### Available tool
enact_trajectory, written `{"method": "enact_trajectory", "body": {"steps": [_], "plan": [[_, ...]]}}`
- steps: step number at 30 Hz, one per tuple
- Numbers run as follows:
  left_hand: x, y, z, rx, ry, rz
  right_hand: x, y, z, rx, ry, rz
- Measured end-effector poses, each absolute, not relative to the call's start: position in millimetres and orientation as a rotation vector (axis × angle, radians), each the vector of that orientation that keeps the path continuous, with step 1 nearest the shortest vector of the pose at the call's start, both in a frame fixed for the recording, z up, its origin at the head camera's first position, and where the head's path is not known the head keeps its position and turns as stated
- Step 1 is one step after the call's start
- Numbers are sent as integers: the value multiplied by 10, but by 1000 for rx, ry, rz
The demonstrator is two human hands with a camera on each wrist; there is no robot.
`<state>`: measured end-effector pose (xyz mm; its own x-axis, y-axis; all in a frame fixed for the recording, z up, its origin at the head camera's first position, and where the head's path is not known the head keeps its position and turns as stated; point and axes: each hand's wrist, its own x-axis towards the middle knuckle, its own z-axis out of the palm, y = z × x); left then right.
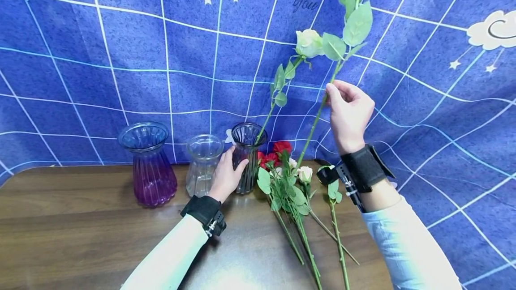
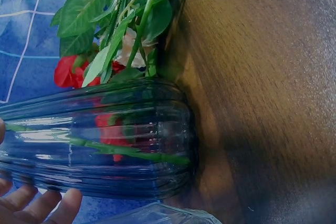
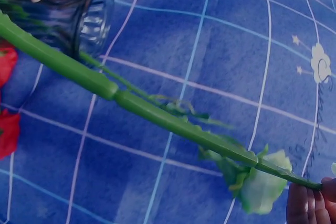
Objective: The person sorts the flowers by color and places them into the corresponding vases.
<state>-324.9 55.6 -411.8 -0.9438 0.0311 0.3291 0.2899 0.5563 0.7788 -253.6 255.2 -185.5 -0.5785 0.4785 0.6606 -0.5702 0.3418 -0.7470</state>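
Note:
With thumb and fingers, my right hand (image 1: 351, 113) pinches the green stem of a pale white-green rose (image 1: 359, 21), raised to the right of the vases. Its lower stem (image 3: 173, 121) crosses the right wrist view. My left hand (image 1: 227, 173) grips the dark grey ribbed glass vase (image 1: 247, 160), fingers and thumb about its side. One white-green rose (image 1: 309, 44) stands in that vase, leaning right; its stem shows through the glass in the left wrist view. The vase stands upright on the wooden table (image 1: 101, 236).
Left of my left hand are a clear glass vase (image 1: 200, 169) and a blue-purple vase (image 1: 151, 169). Right of the dark vase lie red flowers (image 1: 278, 153), a cream rose (image 1: 305, 174) and several leafy stems (image 1: 300, 227). A blue patterned cloth (image 1: 133, 57) hangs behind the table.

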Motion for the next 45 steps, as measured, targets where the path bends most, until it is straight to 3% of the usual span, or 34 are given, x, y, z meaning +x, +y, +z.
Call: {"method": "enact_trajectory", "body": {"steps": [19,45], "plan": [[-3254,523,-4104,-253,-2537,-1353,-2971,2044,-1533,105,-1559,1405],[-3242,539,-4121,-262,-2500,-1330,-3233,1880,-1756,66,-1560,1305]]}}
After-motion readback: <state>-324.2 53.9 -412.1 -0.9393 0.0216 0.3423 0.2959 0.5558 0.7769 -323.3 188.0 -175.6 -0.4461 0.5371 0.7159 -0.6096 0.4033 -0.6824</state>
